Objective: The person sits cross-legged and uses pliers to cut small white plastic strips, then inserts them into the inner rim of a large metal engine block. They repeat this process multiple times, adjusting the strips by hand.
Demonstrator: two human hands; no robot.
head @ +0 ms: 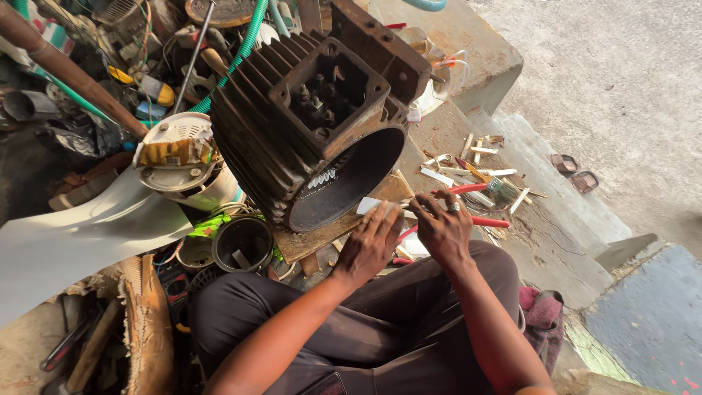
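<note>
A: Starting at the left, what sits nearest the work?

B: A heavy finned motor housing, lying on its side on a wooden board, open bore facing the person. It overhangs the board's left edge, so I'd judge it could roll or tip if the board gets knocked.

A: And the hands?

B: The left hand lies flat, fingers spread, pressing a white strip of sheet at the board's near edge. The right hand is closed around red-handled shears, just beside the left.

A: Risk there?

B: The blades seem to work close to the left fingertips; a slip of the strip could bring them into a finger. That's my reading, not something shown.

A: What can't you make out?

B: The blades themselves are hidden behind the hands, so I cannot tell whether they are biting the strip. The housing's far end is cut off by clutter. Further right, cut white strips and a brush lie scattered on the concrete step.
</note>
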